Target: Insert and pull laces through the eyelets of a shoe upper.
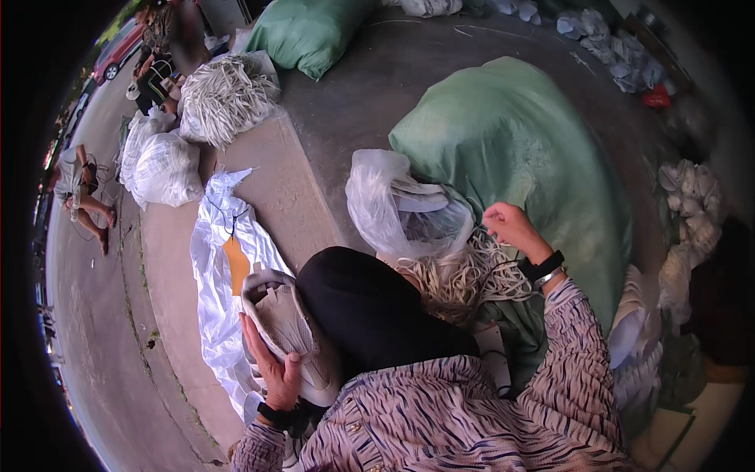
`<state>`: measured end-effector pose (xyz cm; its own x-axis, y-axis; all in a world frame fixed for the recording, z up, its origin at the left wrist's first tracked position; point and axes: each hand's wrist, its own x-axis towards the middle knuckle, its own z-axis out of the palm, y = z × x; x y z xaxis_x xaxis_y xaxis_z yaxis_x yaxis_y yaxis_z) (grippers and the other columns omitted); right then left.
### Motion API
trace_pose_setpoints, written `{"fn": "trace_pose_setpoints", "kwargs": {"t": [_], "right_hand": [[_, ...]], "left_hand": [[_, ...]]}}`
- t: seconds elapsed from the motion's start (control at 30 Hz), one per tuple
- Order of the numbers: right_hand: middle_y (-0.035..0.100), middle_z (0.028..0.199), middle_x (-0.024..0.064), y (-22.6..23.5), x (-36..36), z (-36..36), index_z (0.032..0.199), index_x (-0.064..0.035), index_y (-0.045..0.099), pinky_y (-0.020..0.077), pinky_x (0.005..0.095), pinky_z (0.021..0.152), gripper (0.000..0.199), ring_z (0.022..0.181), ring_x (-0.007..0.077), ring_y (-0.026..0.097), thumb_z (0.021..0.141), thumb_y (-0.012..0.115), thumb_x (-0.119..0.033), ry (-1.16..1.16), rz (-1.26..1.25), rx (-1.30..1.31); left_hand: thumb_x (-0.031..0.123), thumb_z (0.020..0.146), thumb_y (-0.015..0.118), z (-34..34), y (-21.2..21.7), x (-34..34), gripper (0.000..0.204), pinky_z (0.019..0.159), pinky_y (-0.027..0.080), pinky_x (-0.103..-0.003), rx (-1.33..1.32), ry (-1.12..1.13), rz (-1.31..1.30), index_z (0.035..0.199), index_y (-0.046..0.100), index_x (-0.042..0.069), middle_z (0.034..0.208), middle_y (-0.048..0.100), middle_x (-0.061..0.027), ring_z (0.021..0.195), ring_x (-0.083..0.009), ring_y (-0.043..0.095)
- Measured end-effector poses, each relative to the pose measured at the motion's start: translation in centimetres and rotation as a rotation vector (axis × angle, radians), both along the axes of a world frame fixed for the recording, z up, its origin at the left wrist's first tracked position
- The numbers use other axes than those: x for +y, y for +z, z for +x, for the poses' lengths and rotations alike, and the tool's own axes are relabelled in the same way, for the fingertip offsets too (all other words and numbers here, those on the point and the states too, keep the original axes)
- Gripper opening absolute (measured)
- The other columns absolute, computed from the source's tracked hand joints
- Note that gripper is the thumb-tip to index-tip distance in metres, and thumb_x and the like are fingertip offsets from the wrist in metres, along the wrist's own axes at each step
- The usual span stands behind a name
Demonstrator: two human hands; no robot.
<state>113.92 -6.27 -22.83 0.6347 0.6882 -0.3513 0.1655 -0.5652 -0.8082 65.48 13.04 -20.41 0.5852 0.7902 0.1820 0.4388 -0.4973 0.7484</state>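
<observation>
The shoe (pixel 287 326) lies against the person's left hand (pixel 275 374), well to the left of the right hand (pixel 511 224) and lower in view, with black cloth (pixel 370 303) between. Its long axis runs from the opening, at upper left, to the toe, at lower right. The left hand is the nearer: its fingers lie nearly straight along the shoe's left flank, thumb apart, though whether they clamp it or only steady it cannot be told. The right hand's fingers curl in toward the thumb above the laces (pixel 460 279); whether they pinch a strand cannot be told. By count: one shoe plainly visible; one loose heap of laces by the right hand, its strands too tangled to number; one clear bag (pixel 409 212) touching that heap; two green sacks, one near (pixel 503 126) and one far (pixel 311 31); one orange tag (pixel 236 263) on one white sheet (pixel 216 291); two wristbands, one per wrist.
</observation>
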Motion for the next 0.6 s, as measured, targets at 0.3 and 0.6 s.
{"fn": "trace_pose_setpoints", "kwargs": {"t": [0.3,0.6], "right_hand": [[0.067,0.079,0.0096,-14.6,-3.1,-3.5,0.094,0.0007,0.068,0.0503,0.0290,0.049,0.024,0.063,0.0193,0.066,0.084,0.068,-0.022,0.011,-0.133,0.353],[0.065,0.069,0.0106,-24.6,8.8,-11.4,0.099,-0.0006,0.067,0.0527,0.0336,0.047,0.028,0.057,0.0204,0.065,0.075,0.074,-0.015,0.314,-0.337,-0.196]], "left_hand": [[0.072,0.088,0.046,0.9,0.0,0.5,0.104,0.118,0.010,-0.048,0.104,0.003,0.016,0.155,0.008,0.002,0.159,0.010,-0.0249,0.148,-0.0388,0.010],[0.069,0.089,0.048,1.2,0.8,-0.3,0.104,0.119,0.010,-0.044,0.142,0.043,0.026,0.154,0.007,0.000,0.160,0.009,-0.0231,0.149,-0.0348,0.009]]}}
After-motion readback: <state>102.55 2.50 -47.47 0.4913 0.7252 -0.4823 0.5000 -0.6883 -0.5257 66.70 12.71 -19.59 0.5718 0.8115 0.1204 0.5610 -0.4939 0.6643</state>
